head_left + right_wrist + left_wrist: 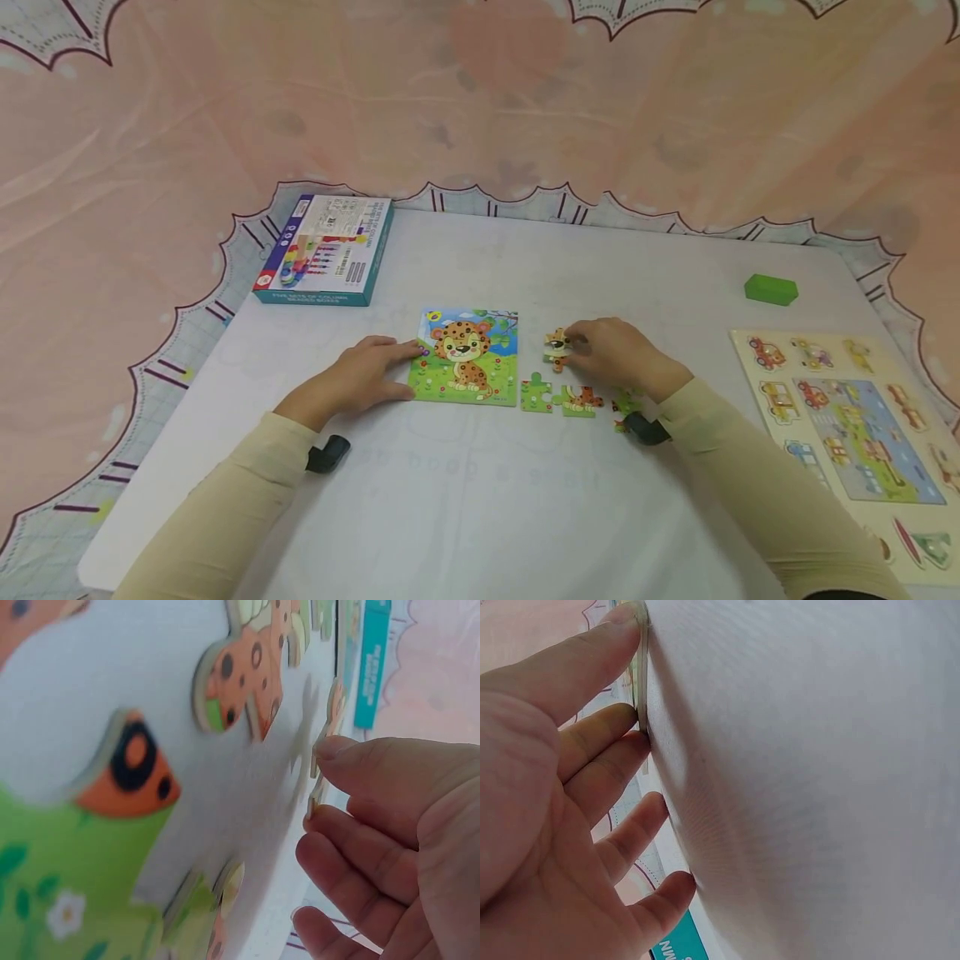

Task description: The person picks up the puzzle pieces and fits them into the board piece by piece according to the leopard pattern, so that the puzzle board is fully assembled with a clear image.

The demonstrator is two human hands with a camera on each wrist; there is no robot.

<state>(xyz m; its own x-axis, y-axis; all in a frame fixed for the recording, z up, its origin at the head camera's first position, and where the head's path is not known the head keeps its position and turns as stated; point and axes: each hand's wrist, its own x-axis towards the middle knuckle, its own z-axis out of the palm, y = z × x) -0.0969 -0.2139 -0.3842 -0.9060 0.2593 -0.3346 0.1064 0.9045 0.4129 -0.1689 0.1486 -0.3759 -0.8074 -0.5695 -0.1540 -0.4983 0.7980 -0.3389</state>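
A square leopard picture board (465, 358) lies on the white table. My left hand (363, 371) touches its left edge, the fingers extended and spread; in the left wrist view, thumb and fingertips (626, 720) meet the board's thin edge. To the right of the board, my right hand (615, 354) pinches a jigsaw piece (555, 348) between thumb and index finger. The right wrist view shows that piece (335, 712) edge-on, tilted up. Below it lie two joined-looking jigsaw pieces, one green (536, 395) and one orange-spotted (583, 401). More pieces (621, 403) are partly hidden under the right wrist.
A flat box (326, 250) with a teal side stands at the back left. At the back right lies a green block (771, 289). A vehicle puzzle board (750, 350) covers the right side of the table. Patterned cloth (480, 100) hangs behind.
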